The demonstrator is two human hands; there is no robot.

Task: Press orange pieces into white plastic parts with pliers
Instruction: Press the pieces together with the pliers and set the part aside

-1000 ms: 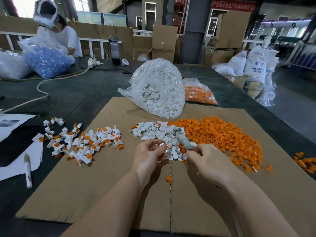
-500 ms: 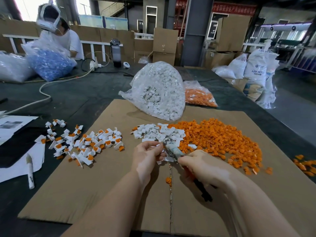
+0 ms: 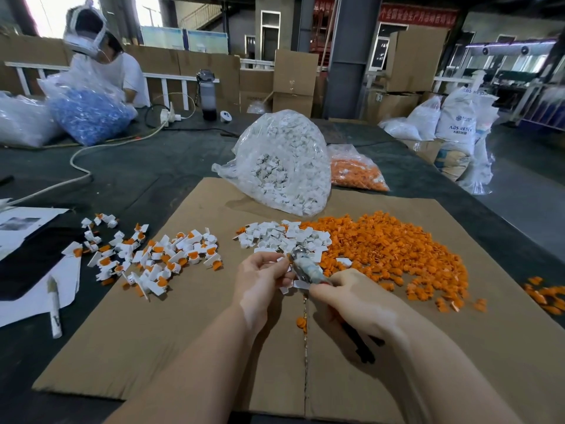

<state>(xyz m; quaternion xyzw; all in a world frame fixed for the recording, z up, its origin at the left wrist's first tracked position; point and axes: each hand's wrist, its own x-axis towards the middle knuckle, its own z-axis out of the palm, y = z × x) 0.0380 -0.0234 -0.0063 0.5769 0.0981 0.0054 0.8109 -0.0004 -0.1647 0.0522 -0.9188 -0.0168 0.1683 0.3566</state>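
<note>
My right hand [image 3: 351,296] grips the pliers [image 3: 305,266], whose taped jaws point up and left and whose dark handle ends stick out below my palm. My left hand [image 3: 260,276] pinches a small white plastic part [image 3: 282,260] at the plier jaws. Just beyond lie a heap of loose white parts [image 3: 284,237] and a wide spread of orange pieces [image 3: 394,255]. To the left sits a pile of white parts with orange pieces fitted [image 3: 153,258]. One orange piece [image 3: 301,322] lies under my wrists.
A cardboard sheet [image 3: 153,347] covers the dark table. Behind it stand a bag of white parts [image 3: 281,163] and a bag of orange pieces [image 3: 354,172]. Papers and a marker [image 3: 55,304] lie at left. Another person sits at far left with a blue-filled bag [image 3: 88,114].
My right hand turned the pliers from pointing away over the white heap to jaws at my left fingers. The handle ends now show below my palm. My left hand stayed put.
</note>
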